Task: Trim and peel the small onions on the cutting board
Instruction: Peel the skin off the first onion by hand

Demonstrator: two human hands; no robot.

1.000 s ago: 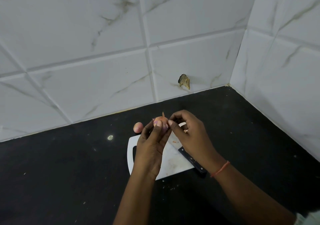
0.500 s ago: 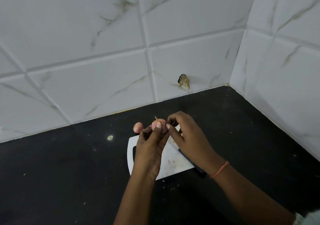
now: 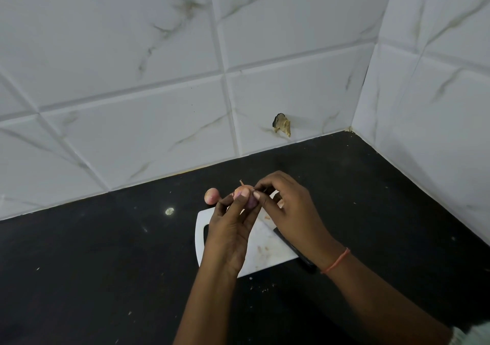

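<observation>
Just above the far end of the cutting board (image 3: pixel 267 249), at lower centre of the frame, both hands hold one small onion (image 3: pixel 248 199) in the air. The left hand (image 3: pixel 230 228) grips it between thumb and curled fingers, and the right hand (image 3: pixel 289 212) has its fingertips closed in a pinch at the onion's right side, apparently on a bit of skin. Compared with a second ago, the thin strip that stood up above the onion is much shorter and the right fingertips have drawn in tight against the bulb; the hands have otherwise barely shifted. That suggests a piece of skin has been worked loose, so peeling of this onion looks well under way but not finished, since pale papery bits remain at its top. A second onion (image 3: pixel 211 195) sits on the black counter (image 3: pixel 106 265) just beyond the board's upper-left corner, seemingly already peeled, though it is too small to be sure. The knife (image 3: pixel 287 241) lies on the board with its dark handle running under the right wrist, untouched. Skin flecks dot the board and counter. Nothing blocks the hands, though the knife lies close beneath them. A chipped hole (image 3: pixel 282 126) marks the tiled wall (image 3: pixel 132 79) behind.
</observation>
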